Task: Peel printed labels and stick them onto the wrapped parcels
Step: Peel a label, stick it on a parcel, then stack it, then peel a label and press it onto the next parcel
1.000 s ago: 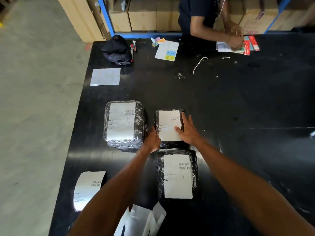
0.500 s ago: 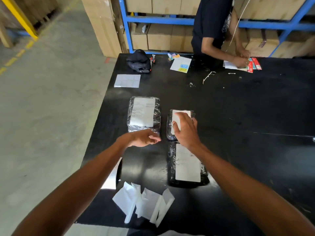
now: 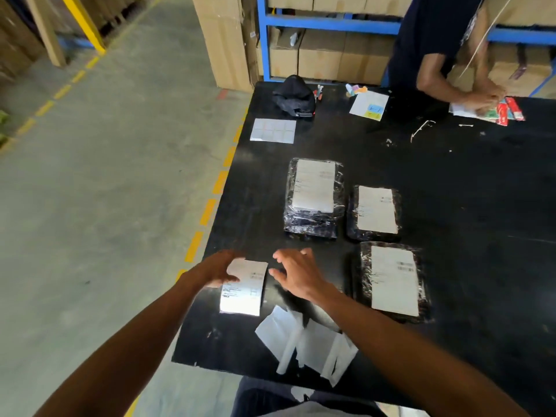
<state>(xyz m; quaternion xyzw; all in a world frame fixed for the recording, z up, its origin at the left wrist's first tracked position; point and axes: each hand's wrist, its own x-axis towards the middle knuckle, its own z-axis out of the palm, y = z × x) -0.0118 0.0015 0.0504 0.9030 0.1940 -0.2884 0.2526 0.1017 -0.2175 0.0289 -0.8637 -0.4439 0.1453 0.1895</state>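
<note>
Three black wrapped parcels lie on the black table (image 3: pixel 469 206), each with a white label on top: a thick one (image 3: pixel 314 197) at the left, a smaller one (image 3: pixel 374 212) beside it, and a flat one (image 3: pixel 392 281) nearest me. A curled printed label (image 3: pixel 245 288) lies near the table's left edge. My left hand (image 3: pixel 215 270) touches the label's top left corner with its fingers. My right hand (image 3: pixel 296 275) hovers just right of the label with its fingers spread and holds nothing.
Peeled white backing papers (image 3: pixel 310 344) lie crumpled at the near edge. At the far side are a label sheet (image 3: pixel 273 130), a black cap (image 3: pixel 293 93), a sheet with coloured notes (image 3: pixel 369 105), and another person (image 3: pixel 433 46) handling papers. Boxes fill blue shelving behind. Concrete floor lies left.
Both hands left the small parcel and moved down-left to the loose printed label. The view swung to the left and back, showing more floor.
</note>
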